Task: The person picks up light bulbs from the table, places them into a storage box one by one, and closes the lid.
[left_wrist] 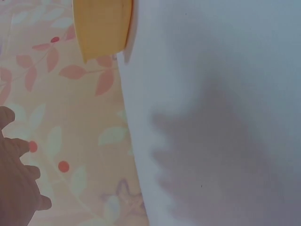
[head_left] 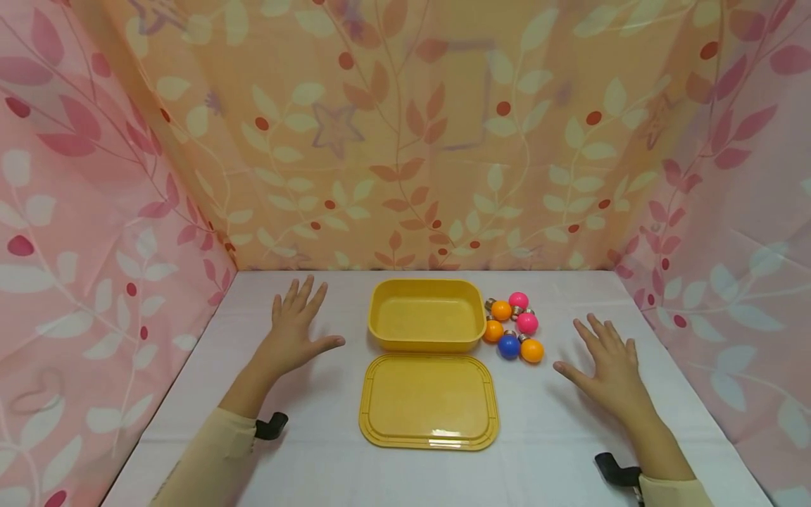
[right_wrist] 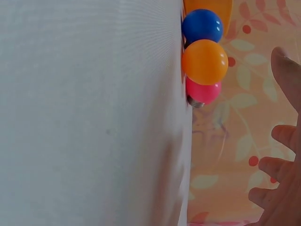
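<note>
My left hand (head_left: 293, 338) hovers over the table left of a yellow plastic box (head_left: 427, 346), fingers spread and holding nothing. My right hand (head_left: 611, 380), also with spread fingers and no object, is raised to the right of a cluster of small light bulbs. The cluster has a blue bulb (head_left: 509, 346), several orange bulbs, one of them the front orange bulb (head_left: 532, 351), and pink bulbs such as the pink bulb (head_left: 527, 323). Their metal screw bases show between them. A flat yellow lid (head_left: 429, 401) lies in front of the box, whose inside holds nothing.
A white cloth covers the table (head_left: 317, 458). Pink and orange leaf-patterned curtains (head_left: 405, 176) enclose it at the back and both sides. The bulbs sit right against the box's right side. Black wrist mounts (head_left: 271, 427) show at both sleeves.
</note>
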A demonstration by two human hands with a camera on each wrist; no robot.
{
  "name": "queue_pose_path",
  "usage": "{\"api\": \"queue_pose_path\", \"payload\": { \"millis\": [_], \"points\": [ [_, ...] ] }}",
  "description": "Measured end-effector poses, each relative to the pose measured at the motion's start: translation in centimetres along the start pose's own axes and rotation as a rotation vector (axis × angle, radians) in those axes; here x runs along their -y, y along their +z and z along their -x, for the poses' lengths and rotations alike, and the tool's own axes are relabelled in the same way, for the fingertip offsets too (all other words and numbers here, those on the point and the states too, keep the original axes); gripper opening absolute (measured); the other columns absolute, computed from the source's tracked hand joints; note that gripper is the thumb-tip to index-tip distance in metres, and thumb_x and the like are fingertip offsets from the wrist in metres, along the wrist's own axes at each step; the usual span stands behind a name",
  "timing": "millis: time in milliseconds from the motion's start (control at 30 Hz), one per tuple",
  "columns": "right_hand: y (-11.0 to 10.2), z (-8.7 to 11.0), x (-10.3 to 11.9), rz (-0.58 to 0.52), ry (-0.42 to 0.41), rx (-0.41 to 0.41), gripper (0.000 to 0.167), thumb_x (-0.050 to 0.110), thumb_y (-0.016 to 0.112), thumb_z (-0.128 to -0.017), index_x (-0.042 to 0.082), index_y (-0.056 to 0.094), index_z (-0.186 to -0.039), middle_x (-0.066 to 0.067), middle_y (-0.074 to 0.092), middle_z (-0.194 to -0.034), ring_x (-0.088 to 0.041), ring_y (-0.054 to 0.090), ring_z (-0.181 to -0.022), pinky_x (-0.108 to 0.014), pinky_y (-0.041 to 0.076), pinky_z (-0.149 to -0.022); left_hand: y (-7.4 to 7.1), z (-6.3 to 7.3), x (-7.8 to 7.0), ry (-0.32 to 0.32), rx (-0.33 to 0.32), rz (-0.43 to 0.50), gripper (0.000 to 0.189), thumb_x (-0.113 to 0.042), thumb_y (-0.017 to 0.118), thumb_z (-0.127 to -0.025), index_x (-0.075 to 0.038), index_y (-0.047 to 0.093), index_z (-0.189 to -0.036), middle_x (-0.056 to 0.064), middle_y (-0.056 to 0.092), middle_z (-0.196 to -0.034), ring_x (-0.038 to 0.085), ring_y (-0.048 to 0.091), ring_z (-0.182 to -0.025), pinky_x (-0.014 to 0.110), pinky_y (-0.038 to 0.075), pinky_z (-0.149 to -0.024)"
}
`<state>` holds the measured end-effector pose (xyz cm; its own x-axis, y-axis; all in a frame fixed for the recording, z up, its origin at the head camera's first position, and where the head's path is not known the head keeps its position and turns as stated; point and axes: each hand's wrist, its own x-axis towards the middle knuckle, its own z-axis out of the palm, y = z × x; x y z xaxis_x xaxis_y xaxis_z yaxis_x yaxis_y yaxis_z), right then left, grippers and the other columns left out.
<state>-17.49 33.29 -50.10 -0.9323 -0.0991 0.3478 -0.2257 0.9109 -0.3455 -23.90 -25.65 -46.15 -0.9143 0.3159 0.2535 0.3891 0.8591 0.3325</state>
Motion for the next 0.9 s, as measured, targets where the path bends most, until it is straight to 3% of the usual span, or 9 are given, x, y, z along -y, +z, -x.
{"api": "queue_pose_path", "payload": {
  "millis": [367,600,900],
  "points": [
    [0.3,-0.2,0.5,-0.131,0.036,0.029,0.092,0.045,0.079,-0.087,0.010,0.035,-0.160,-0.029,0.028,-0.162,-0.058,0.017,-0.148,-0.082,-0.003,-0.114,1.6,-1.1,-1.0,0.029,0.018,0.195,0.113,-0.062,0.075,-0.085,-0.017,0.011,-0.167,0.012,0.002,-0.173,0.038,-0.009,-0.158,0.072,-0.005,-0.122],
    [0.5,-0.5,0.7,-0.200,0.074,0.059,0.091,0.040,0.080,-0.088,0.009,0.034,-0.160,-0.027,0.027,-0.164,-0.056,0.020,-0.148,-0.082,0.004,-0.115,2.8,-1.9,-1.6,0.008,0.033,0.313,0.111,-0.056,0.077,-0.087,-0.018,0.009,-0.167,0.012,0.003,-0.173,0.034,-0.008,-0.159,0.068,-0.004,-0.125],
    [1.3,-1.0,0.7,-0.324,0.084,0.088,0.088,0.038,0.080,-0.090,0.010,0.035,-0.160,-0.025,0.032,-0.162,-0.053,0.028,-0.146,-0.079,0.027,-0.111,4.4,-2.6,-2.3,-0.012,0.065,0.499,0.107,-0.059,0.074,-0.088,-0.029,0.007,-0.166,0.001,0.001,-0.174,0.032,0.002,-0.160,0.066,0.009,-0.126]
  ]
}}
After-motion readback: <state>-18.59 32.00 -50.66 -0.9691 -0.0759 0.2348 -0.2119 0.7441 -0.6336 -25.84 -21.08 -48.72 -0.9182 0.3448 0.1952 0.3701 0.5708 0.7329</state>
